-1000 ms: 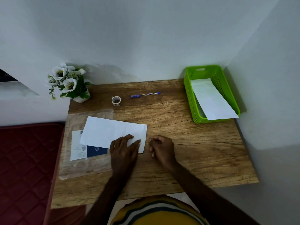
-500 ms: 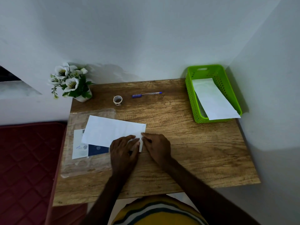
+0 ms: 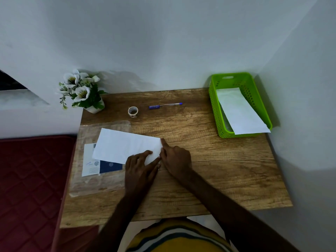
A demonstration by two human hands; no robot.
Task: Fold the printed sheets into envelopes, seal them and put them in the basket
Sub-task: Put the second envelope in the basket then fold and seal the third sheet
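A folded white sheet [image 3: 123,145] lies slanted on the wooden table [image 3: 218,170], left of centre. My left hand [image 3: 140,166] rests flat on its near right corner with the fingers spread. My right hand [image 3: 175,158] sits at the sheet's right edge, its forefinger stretched out along that edge and touching it. A green basket [image 3: 213,106] stands at the back right corner with a white folded envelope [image 3: 240,111] leaning inside it and sticking out over its near rim.
A printed card with a dark blue part [image 3: 99,163] lies under the sheet on a clear plastic sleeve [image 3: 91,180]. A tape roll [image 3: 133,111] and a blue pen [image 3: 164,105] lie at the back, a potted white flower [image 3: 81,91] at the back left. A red mattress [image 3: 27,188] is left of the table.
My right hand moved left from the bare table to the sheet's right edge and stretched its forefinger up along it. My left hand stayed on the sheet's corner.
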